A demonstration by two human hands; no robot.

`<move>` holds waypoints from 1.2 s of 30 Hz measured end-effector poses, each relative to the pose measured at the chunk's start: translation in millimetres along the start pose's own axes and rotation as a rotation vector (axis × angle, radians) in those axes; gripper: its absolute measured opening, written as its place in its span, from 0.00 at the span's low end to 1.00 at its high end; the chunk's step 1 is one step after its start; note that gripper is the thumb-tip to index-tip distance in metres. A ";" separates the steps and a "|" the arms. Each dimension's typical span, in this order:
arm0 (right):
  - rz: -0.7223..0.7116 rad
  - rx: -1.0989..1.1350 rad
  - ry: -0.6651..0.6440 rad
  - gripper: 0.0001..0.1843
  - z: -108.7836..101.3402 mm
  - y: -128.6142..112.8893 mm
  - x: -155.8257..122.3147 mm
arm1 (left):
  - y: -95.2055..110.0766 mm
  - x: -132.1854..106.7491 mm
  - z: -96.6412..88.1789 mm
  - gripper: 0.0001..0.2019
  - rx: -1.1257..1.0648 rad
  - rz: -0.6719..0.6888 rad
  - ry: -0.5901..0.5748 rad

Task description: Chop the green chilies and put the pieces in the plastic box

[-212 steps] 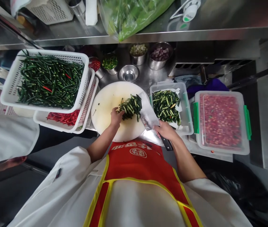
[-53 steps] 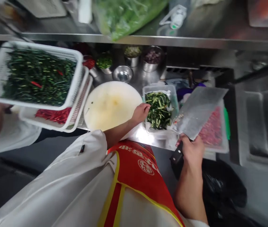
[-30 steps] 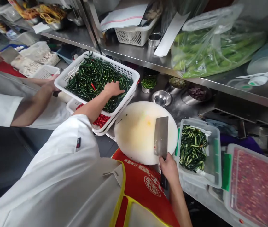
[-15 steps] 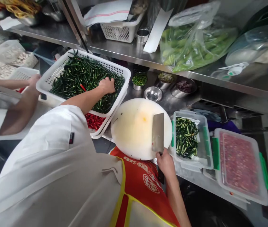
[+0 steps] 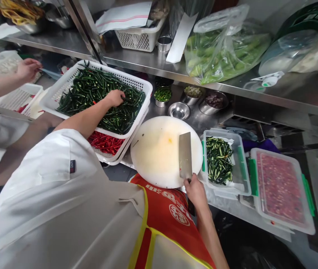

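My left hand [image 5: 114, 98] reaches into a white basket [image 5: 143, 85] heaped with whole green chillies [image 5: 91, 89]; its fingers curl closed among them. My right hand [image 5: 194, 191] grips the dark handle of a cleaver [image 5: 185, 155], whose blade lies flat on the right side of the round white cutting board [image 5: 156, 151]. Just right of the board, a clear plastic tub [image 5: 241, 175] holds sliced green chillies [image 5: 217, 160].
Red chillies [image 5: 104, 142] fill a second basket under the green ones. A lidded tub of chopped red chilli [image 5: 281, 188] sits far right. Small steel bowls [image 5: 179, 110] stand behind the board. A bag of greens [image 5: 223, 48] lies on the shelf. Another person's hand [image 5: 28, 69] works at left.
The sliced chillies went from the board into the tub. My left hand moved into the green chilli basket and closed among them. The cleaver now rests flat on the board.
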State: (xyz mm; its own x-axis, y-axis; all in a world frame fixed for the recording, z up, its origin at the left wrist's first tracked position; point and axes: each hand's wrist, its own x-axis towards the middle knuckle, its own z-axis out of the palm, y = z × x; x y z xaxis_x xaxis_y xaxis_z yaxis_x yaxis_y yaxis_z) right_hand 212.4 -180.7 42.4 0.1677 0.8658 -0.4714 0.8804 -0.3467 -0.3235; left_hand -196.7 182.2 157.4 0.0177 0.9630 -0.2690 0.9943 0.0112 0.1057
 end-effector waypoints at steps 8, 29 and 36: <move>0.043 0.048 -0.013 0.10 -1.7 1.1 2.4 | -24.3 -25.7 -17.7 0.31 0.184 0.294 -0.289; 0.082 0.044 -0.050 0.10 -21.1 -28.8 -10.9 | 21.9 -57.7 5.4 0.46 0.230 0.102 -0.444; 0.116 0.080 -0.068 0.10 -25.0 -26.6 -14.6 | 16.8 -48.3 17.8 0.42 0.201 0.185 -0.438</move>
State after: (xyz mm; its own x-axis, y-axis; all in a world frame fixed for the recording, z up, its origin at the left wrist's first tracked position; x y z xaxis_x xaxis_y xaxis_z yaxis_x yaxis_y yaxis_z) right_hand 197.6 -175.1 78.4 0.2336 0.7930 -0.5626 0.8184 -0.4728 -0.3266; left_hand -178.9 131.1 155.2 0.1944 0.7406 -0.6433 0.9702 -0.2418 0.0149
